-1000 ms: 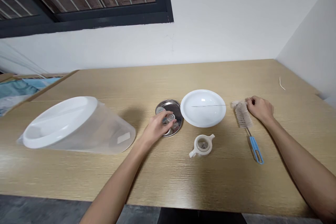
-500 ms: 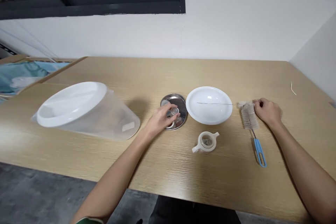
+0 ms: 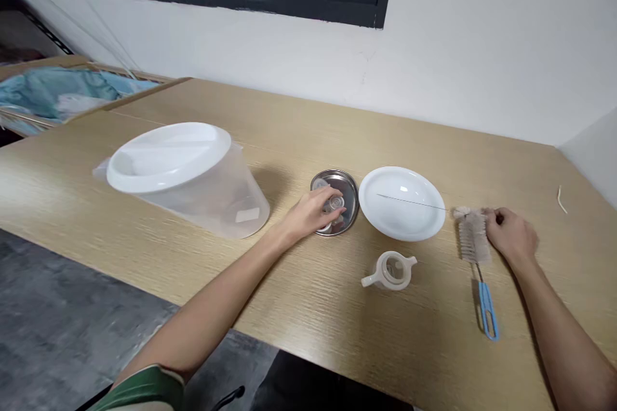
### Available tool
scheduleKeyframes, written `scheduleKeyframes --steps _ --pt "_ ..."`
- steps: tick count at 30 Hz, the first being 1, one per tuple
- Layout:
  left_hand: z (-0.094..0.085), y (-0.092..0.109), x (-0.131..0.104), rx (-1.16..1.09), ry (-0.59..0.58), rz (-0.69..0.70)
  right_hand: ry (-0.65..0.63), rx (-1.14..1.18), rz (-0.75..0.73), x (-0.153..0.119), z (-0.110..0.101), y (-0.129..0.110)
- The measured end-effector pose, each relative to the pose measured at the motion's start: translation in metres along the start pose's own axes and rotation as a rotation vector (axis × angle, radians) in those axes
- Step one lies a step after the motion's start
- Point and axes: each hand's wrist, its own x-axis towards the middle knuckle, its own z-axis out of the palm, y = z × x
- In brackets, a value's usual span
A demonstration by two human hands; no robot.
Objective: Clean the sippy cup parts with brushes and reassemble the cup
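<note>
In the head view, a wood-grained table (image 3: 299, 308) stands against a white wall (image 3: 482, 45) below a dark-framed window (image 3: 270, 0). Just left of the white bowl (image 3: 402, 225), over a steel dish (image 3: 351, 196), the left hand (image 3: 310, 215) has thumb and fingertips closed on a small clear disc (image 3: 336, 203) (other little pieces sit beneath it). Right of the bowl, the right hand (image 3: 515, 236) curls its fingers beside a blue-handled brush (image 3: 473, 241); whether they grip anything, I can't tell. Farther left of the bowl is a frosted pitcher (image 3: 219, 196).
</note>
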Motion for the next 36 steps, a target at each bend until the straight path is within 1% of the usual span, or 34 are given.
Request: scheduleKeyframes --steps 8,14,23,28,36 --pt "-0.0012 0.0013 -0.0013 0.007 0.011 0.000 -0.001 -0.017 0.009 -0.0009 -0.0011 0.0001" --pt "-0.0006 -0.0003 -0.0011 -0.001 0.014 -0.007 -0.007 -0.057 0.048 0.0001 -0.0018 -0.0055" --pt "-0.0012 -0.0022 -0.0022 0.016 0.030 0.032 0.059 -0.030 0.022 -0.0014 -0.0001 -0.0053" --pt "0.0001 -0.0033 -0.0025 0.010 0.046 0.036 0.052 -0.038 0.031 -0.0020 -0.0005 -0.0057" --pt "0.0001 -0.0059 -0.0019 0.016 -0.026 -0.029 0.044 -0.034 0.036 -0.0020 -0.0021 -0.0069"
